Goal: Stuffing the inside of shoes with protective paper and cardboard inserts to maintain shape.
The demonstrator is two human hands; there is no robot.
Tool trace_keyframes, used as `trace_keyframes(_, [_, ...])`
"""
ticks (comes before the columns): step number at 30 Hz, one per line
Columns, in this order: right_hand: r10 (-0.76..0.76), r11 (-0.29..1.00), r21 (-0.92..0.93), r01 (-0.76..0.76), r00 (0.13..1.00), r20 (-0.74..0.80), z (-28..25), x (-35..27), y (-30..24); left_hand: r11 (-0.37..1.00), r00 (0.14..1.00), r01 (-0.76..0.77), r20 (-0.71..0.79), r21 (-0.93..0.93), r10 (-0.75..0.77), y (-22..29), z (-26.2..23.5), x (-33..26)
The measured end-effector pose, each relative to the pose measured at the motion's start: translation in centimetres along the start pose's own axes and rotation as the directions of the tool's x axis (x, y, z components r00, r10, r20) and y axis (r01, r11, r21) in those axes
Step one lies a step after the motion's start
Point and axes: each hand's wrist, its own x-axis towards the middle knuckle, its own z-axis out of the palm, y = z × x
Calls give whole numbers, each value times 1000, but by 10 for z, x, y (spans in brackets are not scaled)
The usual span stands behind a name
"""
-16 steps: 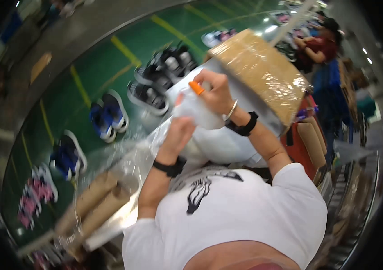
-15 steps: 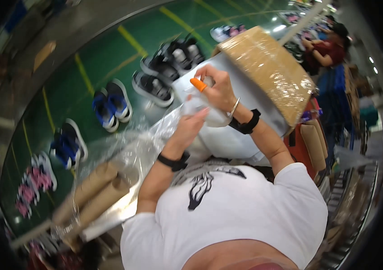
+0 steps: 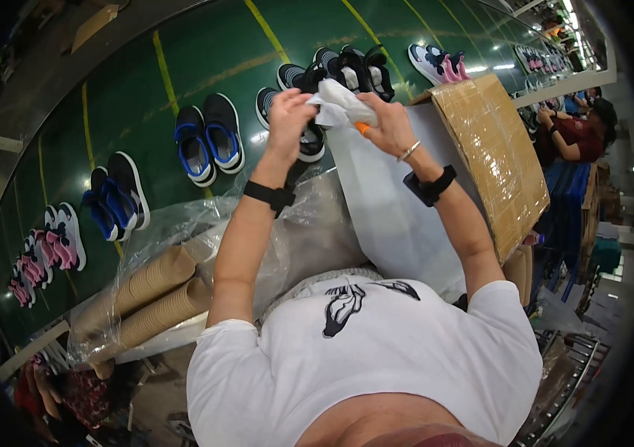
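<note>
A crumpled wad of white tissue paper [image 3: 343, 98] is held up over the green surface. My right hand [image 3: 391, 128], with an orange finger cover on one finger, is closed round its right end. The curled fingers of my left hand [image 3: 289, 123] are at the paper's loose left corner and seem to pinch it. Partly behind my hands, a black shoe [image 3: 312, 143] lies on the green belt. Farther off are black shoes [image 3: 354, 71] with white paper inside. Below my right hand, white paper sheets [image 3: 384, 197] lie against the cardboard box.
A film-wrapped cardboard box [image 3: 492, 160] stands at my right. Stacked brown paperboard pieces [image 3: 156, 283] lie in a clear plastic bag at left. Black-and-blue shoes [image 3: 209, 141] and pink-and-grey shoes [image 3: 63, 238] line the green belt [image 3: 123, 97]. A person in dark red [image 3: 581, 134] is at the far right.
Both hands have moved away from my body, over the belt, and somewhat apart. The white paper moved with them and is now a compact wad in my right hand.
</note>
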Motion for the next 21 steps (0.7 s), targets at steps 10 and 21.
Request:
trace_keyframes(10, [-84, 868, -430, 247, 928, 363, 102, 146, 46, 425, 985, -143, 86, 894, 151, -60, -31, 135])
trace_keyframes(21, [-95, 823, -453, 342, 870, 483, 100, 178, 76, 316, 921, -255, 130, 914, 366, -74, -31, 135])
